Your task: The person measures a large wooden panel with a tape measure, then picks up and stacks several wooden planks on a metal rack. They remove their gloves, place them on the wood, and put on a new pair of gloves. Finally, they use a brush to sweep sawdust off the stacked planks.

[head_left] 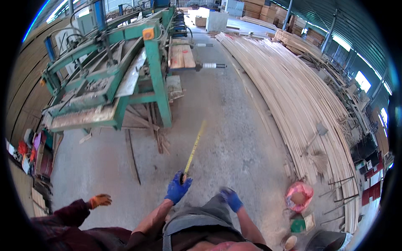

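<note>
My left hand (177,189), in a blue work glove, is closed around a tape measure (183,179). Its yellow blade (193,153) sticks out forward over the concrete floor, with the far end blurred. Close to my right thigh, my right hand (230,199) wears a matching blue glove. Its slightly blurred fingers look stretched out, and nothing shows in them. To my left, another person's hand (100,201) in an orange glove reaches out from a dark plaid sleeve (72,212).
A green machine frame (161,90) stands ahead on the left, with boards (181,55) on it. Long wooden strips (289,92) lie piled along the right, with a broom (319,161) on them. A pink sack (299,196) stands at the near right. Scrap strips (132,157) lie below the machine.
</note>
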{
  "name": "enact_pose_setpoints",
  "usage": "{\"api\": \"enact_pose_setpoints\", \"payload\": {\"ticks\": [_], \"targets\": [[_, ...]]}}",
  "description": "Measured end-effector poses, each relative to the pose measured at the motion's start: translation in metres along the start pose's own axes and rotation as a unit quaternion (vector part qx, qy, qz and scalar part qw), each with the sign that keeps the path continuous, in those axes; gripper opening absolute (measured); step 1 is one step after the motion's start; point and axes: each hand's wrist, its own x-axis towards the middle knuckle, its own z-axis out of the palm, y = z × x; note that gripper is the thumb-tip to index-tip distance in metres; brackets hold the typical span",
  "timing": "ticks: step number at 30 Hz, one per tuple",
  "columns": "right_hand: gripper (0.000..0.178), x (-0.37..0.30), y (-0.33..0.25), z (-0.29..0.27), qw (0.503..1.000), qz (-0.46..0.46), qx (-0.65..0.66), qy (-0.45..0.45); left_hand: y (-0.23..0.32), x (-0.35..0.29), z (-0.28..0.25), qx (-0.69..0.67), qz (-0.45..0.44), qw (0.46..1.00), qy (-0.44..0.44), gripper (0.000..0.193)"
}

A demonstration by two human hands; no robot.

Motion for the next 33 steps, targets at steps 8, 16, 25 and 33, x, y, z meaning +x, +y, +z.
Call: {"api": "enact_pose_setpoints", "payload": {"ticks": [8, 16, 25, 33], "targets": [[0.021, 0.083, 0.175, -0.261, 0.881, 0.37, 0.174, 0.236, 0.027, 0.35, 0.049, 0.028, 0.012, 0.992, 0.121, 0.033], [0.02, 0.364, 0.017, -0.426, 0.954, 0.255, 0.096, 0.125, 0.126, 0.631, 0.07, 0.223, 0.017, 0.951, 0.213, 0.037], [0.022, 0.585, -0.033, -0.581, 0.914, 0.334, 0.124, 0.194, 0.063, 0.937, 0.118, 0.531, 0.056, 0.804, 0.262, 0.056], [0.028, 0.678, -0.027, -0.64, 0.872, 0.488, -0.024, 0.017, 0.054, 0.993, 0.14, 0.623, -0.131, 0.761, 0.126, 0.027]]}}
